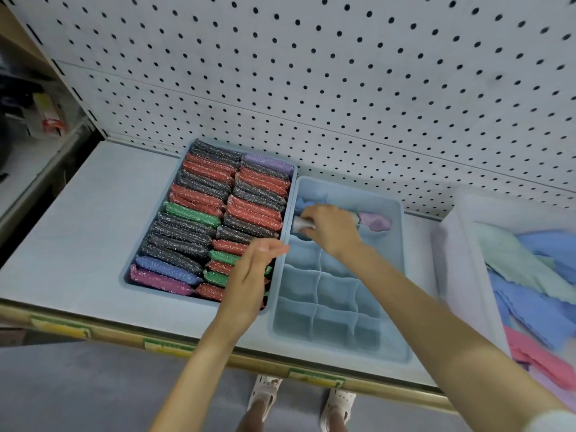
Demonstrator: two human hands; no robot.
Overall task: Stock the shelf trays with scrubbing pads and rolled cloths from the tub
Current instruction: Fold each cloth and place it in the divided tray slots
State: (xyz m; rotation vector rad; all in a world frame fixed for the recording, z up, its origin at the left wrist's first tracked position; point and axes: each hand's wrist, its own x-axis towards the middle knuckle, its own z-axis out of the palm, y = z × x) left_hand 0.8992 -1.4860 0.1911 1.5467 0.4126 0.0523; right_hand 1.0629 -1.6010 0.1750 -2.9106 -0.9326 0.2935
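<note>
Two blue trays stand side by side on the shelf. The left tray (156, 213) is packed with sparkly scrubbing pads (199, 213) in black, red, green, blue and pink. The divided tray (402, 275) on the right holds a blue rolled cloth (304, 202) and a purple rolled cloth (375, 220) in back cells. My right hand (332, 229) grips a white rolled cloth (300, 224) over a back-left cell. My left hand (252, 269) hovers with straight fingers over the pads, by the divider tray's left rim.
A clear tub (461, 266) at the right holds loose cloths (530, 275) in mint, blue and pink. A white pegboard (311, 73) backs the shelf. The shelf's front edge (187, 344) carries yellow-green labels. My feet (299, 397) show below.
</note>
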